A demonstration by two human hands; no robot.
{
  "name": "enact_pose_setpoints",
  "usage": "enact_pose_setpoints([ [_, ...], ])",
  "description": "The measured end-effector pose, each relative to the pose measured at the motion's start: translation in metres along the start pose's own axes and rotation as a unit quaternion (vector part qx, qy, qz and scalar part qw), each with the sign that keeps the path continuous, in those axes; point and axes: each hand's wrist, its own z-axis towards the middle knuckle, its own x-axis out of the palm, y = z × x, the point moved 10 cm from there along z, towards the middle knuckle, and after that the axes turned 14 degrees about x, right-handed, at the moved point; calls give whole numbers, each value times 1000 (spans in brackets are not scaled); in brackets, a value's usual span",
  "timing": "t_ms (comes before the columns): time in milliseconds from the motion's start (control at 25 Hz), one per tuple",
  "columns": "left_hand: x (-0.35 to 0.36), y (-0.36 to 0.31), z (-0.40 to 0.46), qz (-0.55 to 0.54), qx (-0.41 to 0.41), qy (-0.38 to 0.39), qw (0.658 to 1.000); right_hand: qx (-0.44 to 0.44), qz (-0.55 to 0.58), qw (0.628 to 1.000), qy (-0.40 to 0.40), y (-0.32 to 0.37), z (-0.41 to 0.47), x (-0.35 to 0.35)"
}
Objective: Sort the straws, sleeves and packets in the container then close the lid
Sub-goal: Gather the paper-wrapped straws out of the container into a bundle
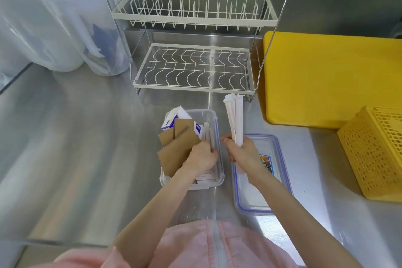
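While the right hand [243, 152] is clenched around a bundle of white wrapped straws [234, 119], holding them upright just to the right of the container [218, 128], the left hand [202, 154] reaches into that clear plastic box. Its fingers close on the brown cardboard sleeves [176, 148], which fan out over the box's left wall. Behind the sleeves stand blue-and-white packets [174, 118], leaning at the far left corner. More white wrapped straws [207, 132] lie along the inside of the right wall, and small white packets [205, 177] rest at the near end. The lid [256, 198], clear with a blue rim, lies flat on the steel counter [87, 148] just right of the box, partly beneath the right forearm. A white wire rack [193, 67] stands beyond, a yellow board [326, 80] and yellow basket [374, 152] to the right.
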Motion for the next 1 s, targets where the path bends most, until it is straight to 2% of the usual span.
enact_pose_setpoints([
  [120,19,13,10,-160,-79,-1,984,-1,6,1000,1,-1,2,-2],
  [240,24,27,10,-290,-172,-51,940,-5,4,1000,11,-2,2,-1],
  [360,19,35,12,-367,-200,-94,904,0,-3,1000,16,-5,2,0],
  [680,9,35,17,-345,-192,-98,914,23,-14,999,26,-17,7,5],
  [1000,16,36,20,-280,-180,-5,943,48,-25,997,51,-29,3,21],
])
